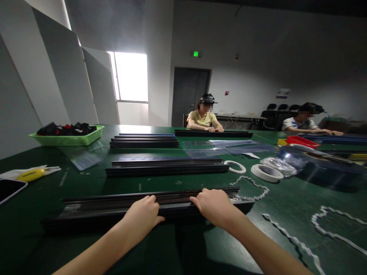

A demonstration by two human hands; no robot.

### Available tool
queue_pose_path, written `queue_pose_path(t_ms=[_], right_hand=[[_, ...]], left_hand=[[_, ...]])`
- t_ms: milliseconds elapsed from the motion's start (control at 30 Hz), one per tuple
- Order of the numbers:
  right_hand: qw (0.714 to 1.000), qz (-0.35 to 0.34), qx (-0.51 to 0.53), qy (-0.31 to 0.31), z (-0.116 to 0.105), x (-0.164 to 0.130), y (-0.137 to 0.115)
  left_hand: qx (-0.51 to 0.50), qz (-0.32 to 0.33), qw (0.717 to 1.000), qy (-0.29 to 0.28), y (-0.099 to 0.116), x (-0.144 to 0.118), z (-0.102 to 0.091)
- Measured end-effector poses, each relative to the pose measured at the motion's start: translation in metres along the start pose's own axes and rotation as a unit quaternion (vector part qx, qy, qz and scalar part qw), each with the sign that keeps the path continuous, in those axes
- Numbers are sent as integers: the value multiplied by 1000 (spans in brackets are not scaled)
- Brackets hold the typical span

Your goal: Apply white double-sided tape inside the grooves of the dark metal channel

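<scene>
1. Black channel [86, 217] lies crosswise on the tabletop [289, 202], nearest the person.
2. Left hand [144, 213] grips its near wall.
3. Right hand [214, 204] grips that wall too, farther right (a crinkled white strip [267, 190] curls nearby).

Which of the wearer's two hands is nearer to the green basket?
Left. The left hand is on the nearest black channel, with the green basket ahead and leftward; the right hand is farther right of the basket, on the same channel.
</scene>
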State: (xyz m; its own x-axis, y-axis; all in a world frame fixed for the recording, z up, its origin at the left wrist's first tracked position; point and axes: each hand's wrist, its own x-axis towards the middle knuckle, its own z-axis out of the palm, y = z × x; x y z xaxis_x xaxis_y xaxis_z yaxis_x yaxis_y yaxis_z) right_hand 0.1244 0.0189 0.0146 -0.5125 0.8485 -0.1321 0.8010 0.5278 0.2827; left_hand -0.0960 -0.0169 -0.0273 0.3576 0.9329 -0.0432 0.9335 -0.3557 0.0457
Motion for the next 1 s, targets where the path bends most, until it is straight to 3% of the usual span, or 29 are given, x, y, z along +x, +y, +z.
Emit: queue_pose_path(t_ms=[333,567,733,900,1000], right_hand=[[996,76,44,-1,-6,1,-4],[998,27,53,22,-5,2,-10],[998,15,49,47,-2,2,-12],[998,15,47,38,-3,2,-13],[998,17,44,41,-4,2,-14]], left_hand=[[-52,-49,997,-39,8,-5,-18],[-107,-140,981,-78,-4,-16,-25],[-94,-120,984,-91,-3,-19,-32],[-22,-89,995,-50,-3,-18,-21],[4,-113,993,-41,-4,-17,-13]])
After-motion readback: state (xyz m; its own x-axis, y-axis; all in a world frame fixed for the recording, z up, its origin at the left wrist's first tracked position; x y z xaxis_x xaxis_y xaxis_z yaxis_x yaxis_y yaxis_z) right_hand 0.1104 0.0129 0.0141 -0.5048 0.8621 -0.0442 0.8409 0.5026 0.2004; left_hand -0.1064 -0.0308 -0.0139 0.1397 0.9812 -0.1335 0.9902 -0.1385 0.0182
